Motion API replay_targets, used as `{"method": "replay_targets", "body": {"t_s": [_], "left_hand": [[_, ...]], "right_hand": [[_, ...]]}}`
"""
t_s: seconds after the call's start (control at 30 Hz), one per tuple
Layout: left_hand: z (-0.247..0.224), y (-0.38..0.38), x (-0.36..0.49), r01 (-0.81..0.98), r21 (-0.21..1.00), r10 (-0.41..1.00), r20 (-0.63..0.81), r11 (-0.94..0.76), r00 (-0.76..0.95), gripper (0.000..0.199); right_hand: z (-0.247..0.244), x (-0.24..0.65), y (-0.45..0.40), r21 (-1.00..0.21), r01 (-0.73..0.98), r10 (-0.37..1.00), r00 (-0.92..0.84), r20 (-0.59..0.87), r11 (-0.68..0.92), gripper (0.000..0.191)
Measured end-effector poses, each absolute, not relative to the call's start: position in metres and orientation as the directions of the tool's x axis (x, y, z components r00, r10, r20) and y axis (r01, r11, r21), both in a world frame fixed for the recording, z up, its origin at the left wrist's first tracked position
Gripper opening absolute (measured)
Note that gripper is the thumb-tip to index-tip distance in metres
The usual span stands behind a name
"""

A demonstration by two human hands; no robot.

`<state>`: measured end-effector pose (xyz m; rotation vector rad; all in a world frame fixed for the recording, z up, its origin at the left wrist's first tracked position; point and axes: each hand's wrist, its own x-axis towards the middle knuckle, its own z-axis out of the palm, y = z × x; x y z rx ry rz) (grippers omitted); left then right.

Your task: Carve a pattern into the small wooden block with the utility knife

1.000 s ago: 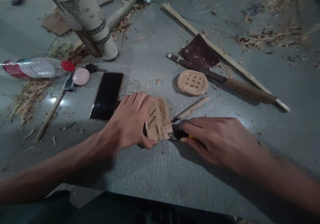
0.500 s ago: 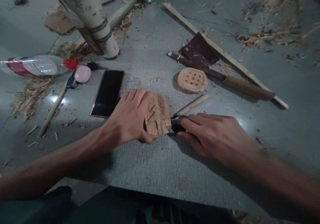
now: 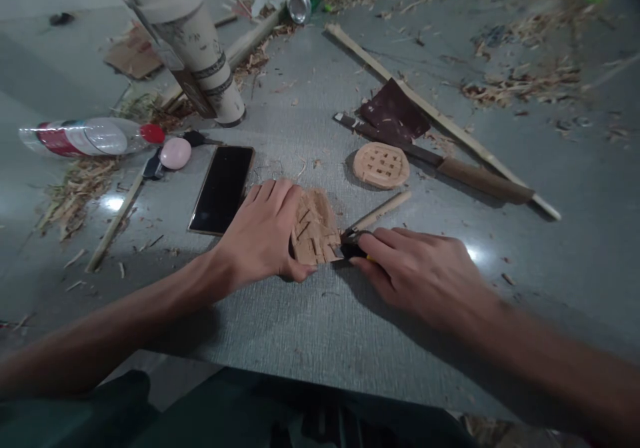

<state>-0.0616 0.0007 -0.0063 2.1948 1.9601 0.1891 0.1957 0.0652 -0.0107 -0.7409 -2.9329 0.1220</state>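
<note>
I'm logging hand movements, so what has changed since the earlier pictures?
The right hand and its knife edged slightly left, closer to the carved wood; the view tilted up. Nothing was grasped or let go. The left hand still holds the wood.

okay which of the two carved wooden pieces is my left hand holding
Your left hand holds the rougher, squarish piece with the blade at its edge. The other, a rounder piece with a grid of small holes, lies untouched farther away.
</note>
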Motion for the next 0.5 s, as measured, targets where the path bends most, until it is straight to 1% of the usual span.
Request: {"method": "replay_targets", "body": {"t_s": [0.17,0.23,0.3,0.37,0.43,0.5], "left_hand": [[-0.004,-0.001,-0.06,0.976,0.18,0.989,-0.059,-0.12,0.133,0.093],[-0.004,-0.002,-0.06,0.977,0.167,0.989,-0.054,-0.13,0.141,0.091],[-0.005,-0.001,-0.061,0.974,0.184,0.989,-0.045,-0.13,0.141,0.094],[-0.005,0.0,-0.062,0.971,0.204,0.99,-0.039,-0.128,0.139,0.099],[-0.004,0.001,-0.063,0.97,0.206,0.988,-0.063,-0.128,0.143,0.098],[-0.002,0.002,-0.062,0.973,0.194,0.986,-0.085,-0.125,0.144,0.096]], "right_hand": [[-0.009,0.192,0.067,-0.079,0.511,0.517,-0.851,0.093,0.856,0.034],[-0.009,0.194,0.073,-0.125,0.488,0.498,-0.865,0.062,0.864,0.033],[-0.008,0.197,0.08,-0.217,0.424,0.438,-0.899,0.019,0.879,0.033],[-0.006,0.201,0.086,-0.295,0.35,0.368,-0.93,0.006,0.889,0.034],[-0.004,0.204,0.09,-0.323,0.319,0.34,-0.94,0.008,0.891,0.035],[-0.002,0.204,0.091,-0.323,0.326,0.347,-0.938,0.007,0.888,0.034]]}}
